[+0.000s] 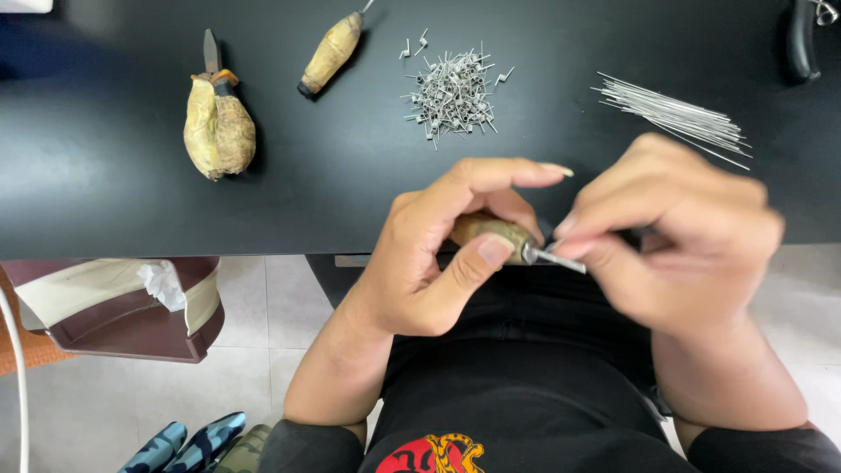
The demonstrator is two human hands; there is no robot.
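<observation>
My left hand [438,250] grips a hand tool with a tape-wrapped tan handle [491,229] and a thin metal shaft [554,258] that points right. My right hand [674,236] is blurred, its fingertips pinched at the tip of that shaft; a thin wire there is too small to make out. Both hands hover just in front of the near edge of the black table [105,175], above my lap.
On the table lie a heap of small coiled wire pieces [451,92], a bundle of straight wires [679,118], a bulky tape-wrapped bladed tool [217,123], a slimmer wrapped tool [331,52] and a black-handled tool [802,39]. A maroon bin [131,307] stands on the floor at left.
</observation>
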